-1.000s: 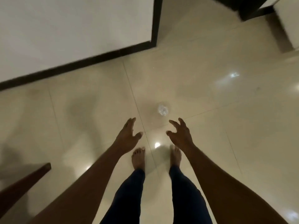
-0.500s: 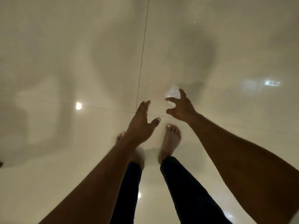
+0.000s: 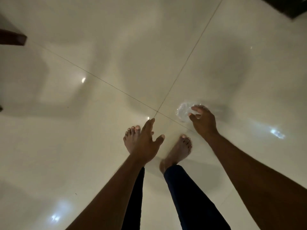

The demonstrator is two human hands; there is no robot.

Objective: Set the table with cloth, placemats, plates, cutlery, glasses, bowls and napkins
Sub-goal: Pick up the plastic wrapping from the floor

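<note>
No writing shows; right hand (image 3: 203,121) reaches over clear glass (image 3: 183,112).

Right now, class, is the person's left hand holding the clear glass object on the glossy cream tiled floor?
No. The left hand hangs open and empty, while the clear glass object lies by the right hand on the tiled floor.

We see the glass (image 3: 183,112) on the floor only as a blurred clear shape, its right side hidden behind the right hand (image 3: 203,121); we cannot tell whether they touch. A dark wooden piece (image 3: 12,38) is cut off at the far left edge.
</note>
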